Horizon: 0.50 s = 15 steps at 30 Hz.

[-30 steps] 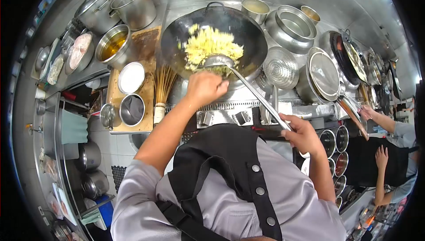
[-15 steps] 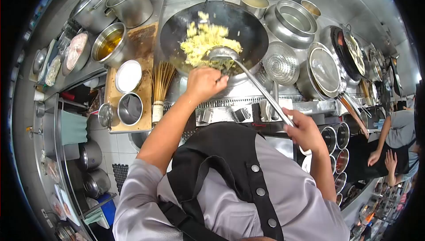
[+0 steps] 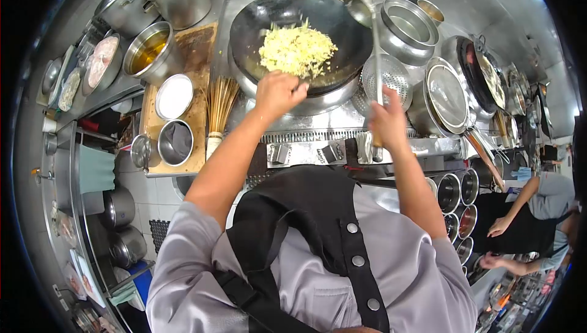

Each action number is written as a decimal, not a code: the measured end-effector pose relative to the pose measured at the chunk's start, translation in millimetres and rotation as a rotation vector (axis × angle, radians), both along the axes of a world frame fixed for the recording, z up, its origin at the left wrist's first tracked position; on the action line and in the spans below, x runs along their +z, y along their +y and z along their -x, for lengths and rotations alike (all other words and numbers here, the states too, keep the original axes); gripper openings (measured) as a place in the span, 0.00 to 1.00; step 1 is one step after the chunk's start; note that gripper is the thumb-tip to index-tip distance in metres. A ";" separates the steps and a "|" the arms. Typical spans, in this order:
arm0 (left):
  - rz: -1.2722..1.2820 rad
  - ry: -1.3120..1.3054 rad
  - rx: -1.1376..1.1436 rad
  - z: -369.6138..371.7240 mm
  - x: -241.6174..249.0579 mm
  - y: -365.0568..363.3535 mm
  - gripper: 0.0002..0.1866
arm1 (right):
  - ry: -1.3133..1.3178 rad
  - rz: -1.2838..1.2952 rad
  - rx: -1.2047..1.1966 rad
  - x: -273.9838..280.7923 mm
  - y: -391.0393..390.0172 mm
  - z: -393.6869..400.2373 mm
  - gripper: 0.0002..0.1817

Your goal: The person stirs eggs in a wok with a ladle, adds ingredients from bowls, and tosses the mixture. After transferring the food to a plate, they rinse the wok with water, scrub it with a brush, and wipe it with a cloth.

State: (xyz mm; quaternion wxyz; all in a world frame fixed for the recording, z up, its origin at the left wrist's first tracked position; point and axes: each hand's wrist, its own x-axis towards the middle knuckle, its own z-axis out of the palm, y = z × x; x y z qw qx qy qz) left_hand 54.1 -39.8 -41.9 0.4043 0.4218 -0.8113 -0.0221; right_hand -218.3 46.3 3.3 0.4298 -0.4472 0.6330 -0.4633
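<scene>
My left hand is closed at the near edge of a large black wok, its grip partly hidden behind the fingers. The wok is tipped up off the burner ring at the front. Inside lies a heap of chopped yellow food, like scrambled egg, with some bits in the air above it. My right hand, slightly blurred, is wrapped round the long handle of a steel ladle. The ladle's bowl is away from the food, over the back right, where a metal pot stood in view before.
A perforated skimmer rests right of the wok, beside pots with strainers. On the left, a wooden board holds a white bowl, a steel container and a bamboo brush. A co-worker stands far right.
The ladle has left the food and swung up to the back right, my right hand moving forward with it. The wok has shifted up and tipped; the food is gathered more compactly.
</scene>
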 end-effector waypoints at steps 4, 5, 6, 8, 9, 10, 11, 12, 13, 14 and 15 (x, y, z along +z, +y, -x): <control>-0.019 0.002 0.002 -2.0 -14.6 -20.7 0.21 | -0.370 -0.202 0.238 -6.3 -26.9 -33.6 0.27; -0.008 0.007 -0.011 -3.1 -15.2 -22.2 0.21 | -0.369 -0.203 0.242 1.2 -23.2 -31.2 0.27; -0.011 0.008 -0.008 -3.6 -16.6 -22.8 0.21 | -0.440 -0.197 0.267 7.9 -15.2 -24.6 0.27; -0.057 -0.034 0.036 -2.2 -16.3 -21.3 0.20 | -0.510 -0.199 0.294 16.7 -15.0 -19.0 0.27; -0.062 -0.034 0.040 -1.6 -15.8 -20.9 0.20 | -0.338 -0.155 0.234 19.6 -21.0 -18.7 0.28; -0.056 -0.025 0.034 -1.4 -15.5 -21.5 0.20 | -0.169 -0.109 0.174 20.0 -29.6 -18.0 0.28; -0.050 -0.017 0.027 -2.0 -16.0 -21.8 0.20 | -0.165 -0.060 0.192 10.9 -47.9 -17.0 0.30; -0.055 -0.022 0.027 -2.5 -16.3 -21.6 0.20 | -0.170 -0.065 0.191 0.9 -65.4 -20.2 0.30; -0.057 -0.027 0.027 -2.4 -16.2 -22.4 0.19 | -0.104 -0.065 0.185 -5.3 -81.8 -29.3 0.30; -0.060 -0.033 0.026 -2.0 -16.8 -23.4 0.19 | -0.037 -0.066 0.177 -13.4 -91.5 -37.2 0.30; -0.062 -0.036 0.024 -2.3 -17.2 -24.6 0.19 | -0.056 -0.087 0.233 -23.4 -95.2 -44.9 0.30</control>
